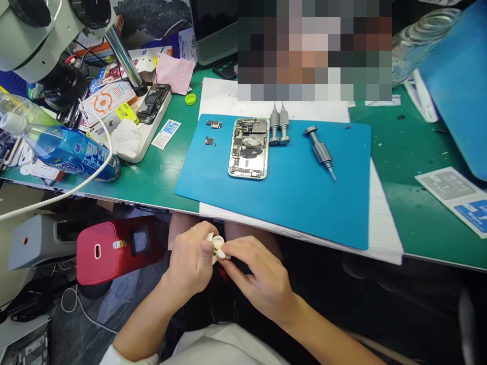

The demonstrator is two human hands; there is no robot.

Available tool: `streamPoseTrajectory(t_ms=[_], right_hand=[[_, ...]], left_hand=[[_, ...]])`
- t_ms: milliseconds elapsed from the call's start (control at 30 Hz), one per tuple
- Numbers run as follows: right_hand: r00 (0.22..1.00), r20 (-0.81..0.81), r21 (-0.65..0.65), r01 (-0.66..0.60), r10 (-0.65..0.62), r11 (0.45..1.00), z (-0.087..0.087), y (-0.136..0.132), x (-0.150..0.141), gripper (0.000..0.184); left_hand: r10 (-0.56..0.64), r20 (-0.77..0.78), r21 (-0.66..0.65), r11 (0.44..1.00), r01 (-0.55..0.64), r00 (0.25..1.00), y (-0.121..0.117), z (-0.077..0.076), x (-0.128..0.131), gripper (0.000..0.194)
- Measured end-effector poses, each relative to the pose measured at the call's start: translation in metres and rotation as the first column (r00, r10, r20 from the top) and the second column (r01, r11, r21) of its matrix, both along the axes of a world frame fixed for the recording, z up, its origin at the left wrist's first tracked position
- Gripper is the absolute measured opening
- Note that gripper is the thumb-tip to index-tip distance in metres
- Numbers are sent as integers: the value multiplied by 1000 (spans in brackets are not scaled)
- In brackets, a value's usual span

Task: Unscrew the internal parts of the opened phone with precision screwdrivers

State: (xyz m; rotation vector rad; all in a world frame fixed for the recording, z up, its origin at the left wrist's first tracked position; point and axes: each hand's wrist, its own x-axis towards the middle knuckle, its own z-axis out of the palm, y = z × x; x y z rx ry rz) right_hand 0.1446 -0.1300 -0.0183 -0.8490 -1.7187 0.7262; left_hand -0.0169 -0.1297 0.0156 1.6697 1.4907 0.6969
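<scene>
Below the table edge, over the lap, my left hand (192, 258) is closed around a small white round case (217, 241) that looks like an open earbud case. My right hand (262, 276) pinches a small white piece (220, 253) against it, perhaps an earbud; fingers cover part of both. On the blue mat (304, 203) beyond the hands lies an opened phone (248, 148) with its inner boards showing. Two grey screwdrivers (279, 124) lie beside it, and another screwdriver (320, 153) rests further right. Small phone parts (209, 141) sit left of the phone.
At left stand a microscope (57, 56), a blue liquid bottle (76, 152) and a white cable (76, 190) crossing the table edge. A red box-shaped device (101, 248) is below. A glass jar (422, 45) stands at the back right, near another person, whose area is blurred.
</scene>
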Motion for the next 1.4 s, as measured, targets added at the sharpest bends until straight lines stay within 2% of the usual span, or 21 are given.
streamPoseTrajectory(t_ms=[167, 367, 567, 733, 800, 867, 900, 967, 1033, 1067, 1133, 1233, 1400], right_hand=[[988, -154, -149, -45, 22, 988, -4, -2, 5, 35], [975, -218, -126, -70, 41, 990, -4, -3, 6, 38], [965, -261, -169, -45, 0, 985, -5, -5, 5, 35], [956, -291, -190, -83, 25, 978, -7, -8, 5, 38], [935, -356, -256, -97, -1, 962, -6, -9, 4, 31], [883, -463, -428, -147, -77, 892, -4, -9, 3, 17], [845, -520, -532, -208, -123, 821, -2, -8, 3, 15], [759, -618, -677, -380, -206, 631, 1, -5, 3, 31], [679, -685, -706, -531, -263, 468, 3, -2, 3, 40], [649, -705, -701, -578, -284, 417, 4, -1, 3, 41], [613, -728, -685, -627, -307, 371, 3, -1, 3, 40], [601, -743, -668, -649, -294, 362, 1, -2, 3, 39], [579, -751, -659, -689, -317, 303, 1, -4, 2, 34]], left_hand=[[6, 115, -101, 995, 5, 993, -1, 7, 0, 67], [-7, 60, -131, 991, 15, 998, -1, 12, 2, 37], [-64, 90, -82, 994, 71, 994, -4, 13, -1, 36], [-73, 61, -80, 994, 78, 995, -5, 11, -3, 35], [-71, 35, -76, 994, 73, 997, -4, 10, -3, 35], [-62, 2, -71, 996, 62, 998, -3, 9, -3, 38], [-56, -15, -68, 996, 55, 998, -2, 9, -4, 39], [-48, -46, -62, 997, 45, 998, -1, 8, -4, 40], [-52, -78, -45, 998, 49, 996, -1, 6, -3, 39], [-58, -99, -34, 998, 55, 993, -1, 5, -3, 38], [-65, -152, -6, 998, 65, 986, -1, 3, -2, 38], [-80, -201, 25, 996, 87, 976, -1, 0, -2, 41], [-101, -151, 43, 993, 109, 983, -1, -1, -5, 52]])
